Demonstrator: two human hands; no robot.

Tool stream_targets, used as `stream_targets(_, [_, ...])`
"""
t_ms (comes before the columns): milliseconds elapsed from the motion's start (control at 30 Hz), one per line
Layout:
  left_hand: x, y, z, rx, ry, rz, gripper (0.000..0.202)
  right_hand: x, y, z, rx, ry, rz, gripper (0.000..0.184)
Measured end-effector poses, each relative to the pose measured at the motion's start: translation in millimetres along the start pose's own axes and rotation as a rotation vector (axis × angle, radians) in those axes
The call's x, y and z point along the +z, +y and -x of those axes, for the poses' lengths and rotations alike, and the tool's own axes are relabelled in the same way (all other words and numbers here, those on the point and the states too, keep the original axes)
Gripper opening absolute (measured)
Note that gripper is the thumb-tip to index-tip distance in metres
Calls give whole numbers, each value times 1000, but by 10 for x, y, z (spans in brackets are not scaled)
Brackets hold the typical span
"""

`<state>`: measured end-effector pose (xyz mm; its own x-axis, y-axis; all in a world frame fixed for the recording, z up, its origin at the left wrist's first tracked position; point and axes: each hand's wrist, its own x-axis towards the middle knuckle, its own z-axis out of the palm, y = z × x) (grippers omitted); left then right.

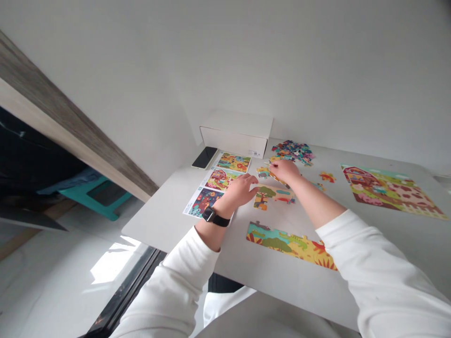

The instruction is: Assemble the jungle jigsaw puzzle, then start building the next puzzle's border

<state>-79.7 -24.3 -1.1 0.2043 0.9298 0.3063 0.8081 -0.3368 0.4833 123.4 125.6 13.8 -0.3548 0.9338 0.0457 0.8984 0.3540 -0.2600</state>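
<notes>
My right hand (284, 171) pinches a jigsaw piece (270, 163) above a group of loose pieces; only the piece's edge shows at the fingertips. Beside it, to the left, my left hand (241, 189) lies open with fingers spread over the right edge of a printed picture sheet (202, 193). A small joined section with a tree (264, 192) is between and just below the hands. Nearer to me lies a joined jigsaw strip (282, 242) with crocodiles and plants, its right end partly covered by my right sleeve.
A pile of dark, multicoloured pieces (294, 152) lies at the back by the wall. On the right is an assembled farm puzzle (391, 191). A white box (234, 134) and a phone (205, 157) are at the back left. A teal stool (93, 195) stands on the floor.
</notes>
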Motion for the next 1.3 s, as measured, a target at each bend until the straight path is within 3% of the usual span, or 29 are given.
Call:
stream_targets(133, [-25,-8,-56,-143,62,167,20,-115,58,127,-138,122,-75,37])
stream_targets(300, [-82,105,-117,-481,-42,895,57,-217,-50,464,-547,178,-239,42])
stream_targets(367, [-91,158,-117,-509,-63,1092,52,-236,-118,628,-609,173,-224,46])
stream_targets(433, [-89,191,-108,-498,-57,1147,42,-247,-164,778,-624,182,-216,51])
stream_targets(567, [-91,208,-84,-455,-75,1114,37,-259,-155,978,-559,275,-321,61])
stream_targets(667, [-112,221,-72,-419,-110,1045,38,-258,-98,1022,-375,332,-513,57])
stream_targets(767, [-130,249,-63,-343,-137,978,38,-242,-44,1013,-178,205,-711,41])
stream_targets(867, [-145,266,-48,-265,-175,940,42,-223,-9,1005,-115,68,-804,34])
stream_targets(1100, [-196,260,-11,-168,-296,761,51,-257,-35,1090,-63,35,-783,22])
stream_targets(1300, [-129,232,-75,-169,-171,760,47,-255,-100,1261,-7,-142,-942,23])
